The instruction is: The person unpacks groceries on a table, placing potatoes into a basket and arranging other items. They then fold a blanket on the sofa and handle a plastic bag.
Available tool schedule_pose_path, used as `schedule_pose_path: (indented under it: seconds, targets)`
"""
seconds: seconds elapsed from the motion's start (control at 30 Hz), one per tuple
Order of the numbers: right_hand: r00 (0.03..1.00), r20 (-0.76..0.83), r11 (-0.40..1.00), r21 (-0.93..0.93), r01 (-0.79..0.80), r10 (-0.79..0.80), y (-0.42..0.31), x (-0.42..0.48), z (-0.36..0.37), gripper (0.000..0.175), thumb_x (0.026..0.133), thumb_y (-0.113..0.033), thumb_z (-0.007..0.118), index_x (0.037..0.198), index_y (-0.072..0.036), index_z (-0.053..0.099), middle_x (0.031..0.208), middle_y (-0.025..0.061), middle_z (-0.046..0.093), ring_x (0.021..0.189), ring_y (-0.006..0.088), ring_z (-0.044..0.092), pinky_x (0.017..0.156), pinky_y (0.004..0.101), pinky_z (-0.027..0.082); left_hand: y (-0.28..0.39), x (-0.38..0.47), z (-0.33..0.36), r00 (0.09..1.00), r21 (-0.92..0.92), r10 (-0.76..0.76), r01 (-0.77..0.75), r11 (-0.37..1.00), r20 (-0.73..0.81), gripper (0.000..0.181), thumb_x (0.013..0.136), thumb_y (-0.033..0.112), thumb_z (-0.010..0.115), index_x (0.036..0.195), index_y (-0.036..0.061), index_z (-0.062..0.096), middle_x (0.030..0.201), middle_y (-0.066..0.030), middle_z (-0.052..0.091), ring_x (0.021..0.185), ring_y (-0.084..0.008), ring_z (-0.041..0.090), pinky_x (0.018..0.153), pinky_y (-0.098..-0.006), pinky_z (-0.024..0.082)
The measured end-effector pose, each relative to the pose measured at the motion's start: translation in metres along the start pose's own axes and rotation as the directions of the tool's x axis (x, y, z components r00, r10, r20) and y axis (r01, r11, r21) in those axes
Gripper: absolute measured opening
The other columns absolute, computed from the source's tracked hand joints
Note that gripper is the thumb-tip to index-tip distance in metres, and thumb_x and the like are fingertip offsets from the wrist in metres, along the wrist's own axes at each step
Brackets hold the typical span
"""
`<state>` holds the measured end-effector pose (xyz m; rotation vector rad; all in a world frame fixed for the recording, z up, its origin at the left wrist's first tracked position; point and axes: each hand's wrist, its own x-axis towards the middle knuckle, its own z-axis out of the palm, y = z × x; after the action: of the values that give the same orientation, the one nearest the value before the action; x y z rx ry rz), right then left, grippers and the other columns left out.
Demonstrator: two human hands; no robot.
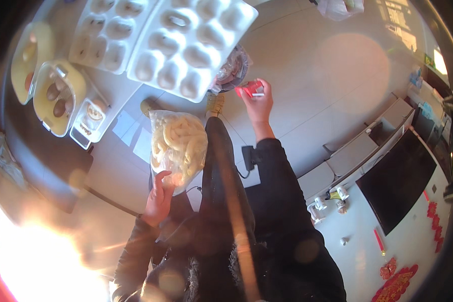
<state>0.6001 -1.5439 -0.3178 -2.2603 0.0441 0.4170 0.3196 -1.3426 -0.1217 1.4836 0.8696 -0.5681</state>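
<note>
My left hand (160,200) grips the lower end of a clear plastic bag (179,147) full of pale, ring-like or curled pieces, which lies over my lap. A small red packet (252,88) is in my right hand (259,100), held out beside a round bin (236,68) lined with clear plastic. Two white moulded trays (170,56) with rounded hollows stand at the top; one hollow of the nearer tray holds a small white piece. What the red packet contains cannot be told.
Left of the trays are a yellowish container (62,102) holding brown egg-shaped things, another such container (26,64), and a clear-edged box (88,120). My shoe (215,104) is close to the bin. A long cabinet (353,151) and a large black screen (398,181) stand at the right.
</note>
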Motion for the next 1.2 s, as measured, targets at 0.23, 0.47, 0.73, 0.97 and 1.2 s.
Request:
schedule_pose_path:
  seconds: [0.23, 0.47, 0.73, 0.97, 1.2]
  targets:
    - [0.997, 0.019, 0.974, -0.215, -0.072, 0.077, 0.052, 0.063, 0.064, 0.071, 0.068, -0.031, 0.086, 0.121, -0.002, 0.05, 0.109, 0.0189, 0.063, 0.089, 0.0317, 0.066, 0.079, 0.0387, 0.053, -0.005, 0.025, 0.03, 0.995, 0.182, -0.069, 0.055, 0.982, 0.075, 0.037, 0.094, 0.006, 0.053, 0.129, 0.0058, 0.04, 0.067, -0.0115, 0.049, 0.062, -0.022, 0.05, 0.066, -0.036, 0.043]
    - [0.958, 0.001, 0.938, -0.203, 0.282, -0.288, 0.08, 0.055, 0.077, 0.057, 0.073, -0.01, 0.078, 0.123, -0.006, 0.053, 0.113, 0.0152, 0.06, 0.12, 0.0374, 0.045, 0.1, 0.0426, 0.04, -0.01, 0.039, 0.039, 0.998, 0.063, -0.047, 0.044, 0.997, 0.046, 0.034, 0.095, 0.006, 0.054, 0.127, 0.0068, 0.04, 0.081, -0.0118, 0.058, 0.073, -0.0232, 0.056, 0.075, -0.0337, 0.046]
    - [0.905, 0.371, 0.947, -0.155, 0.281, -0.208, 0.113, 0.066, 0.092, 0.036, 0.079, -0.011, 0.07, 0.114, -0.005, 0.06, 0.113, 0.0189, 0.062, 0.104, 0.0365, 0.059, 0.092, 0.0428, 0.048, -0.024, 0.037, 0.033, 0.996, -0.138, -0.089, 0.085, 0.987, -0.026, 0.054, 0.093, -0.003, 0.054, 0.135, 0.0048, 0.021, 0.116, -0.0204, 0.056, 0.102, -0.0205, 0.057, 0.091, -0.0335, 0.044]
    - [0.908, 0.414, 0.996, 0.084, 0.031, -0.063, 0.069, 0.007, 0.046, 0.046, 0.09, -0.018, 0.067, 0.132, -0.006, 0.052, 0.131, 0.01, 0.055, 0.119, 0.0255, 0.053, 0.096, 0.0385, 0.046, -0.02, 0.031, 0.029, 0.989, -0.311, -0.13, 0.101, 0.945, -0.076, 0.069, 0.092, -0.002, 0.056, 0.143, 0.0055, 0.01, 0.122, -0.0196, 0.054, 0.109, -0.022, 0.056, 0.094, -0.0344, 0.044]
    - [0.778, 0.628, 0.588, 0.634, -0.502, -0.012, -0.036, -0.019, 0.055, 0.068, 0.094, -0.037, 0.062, 0.146, -0.009, 0.03, 0.145, 0.0111, 0.036, 0.13, 0.0227, 0.042, 0.107, 0.04, 0.037, -0.025, 0.018, 0.008, 0.991, -0.128, -0.066, 0.051, 0.99, -0.115, 0.073, 0.087, 0.011, 0.069, 0.144, 0.0026, 0.023, 0.116, -0.0229, 0.059, 0.105, -0.0284, 0.061, 0.086, -0.0367, 0.049]
